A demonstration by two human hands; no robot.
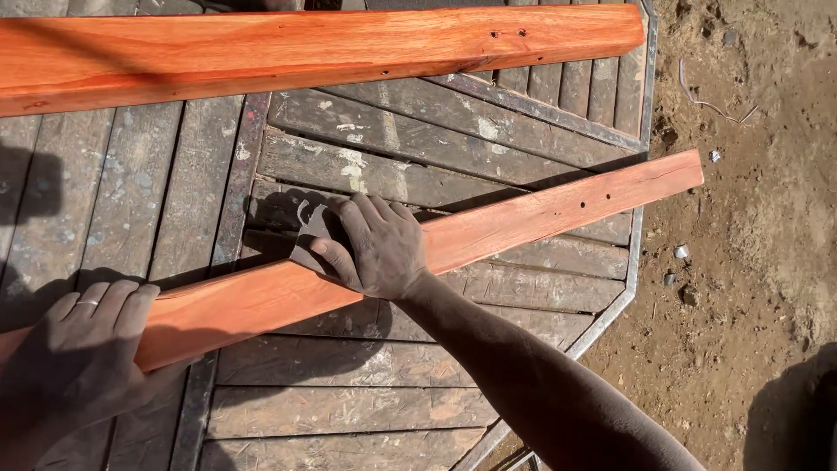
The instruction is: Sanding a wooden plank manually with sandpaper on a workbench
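A long reddish-orange wooden plank (558, 209) lies slanted across a weathered wooden table top (392, 148). My right hand (370, 244) presses a grey piece of sandpaper (316, 234) onto the plank near its middle. My left hand (83, 344), with a ring on one finger, grips the plank's near left end and holds it down. A second, wider reddish plank (305, 48) rests along the far side of the table, touched by neither hand.
The table is octagonal with grey slats and a metal rim (635, 262). Bare brown dirt ground (750, 174) with small stones and a bent wire lies to the right. A dark shadow falls at the lower right corner.
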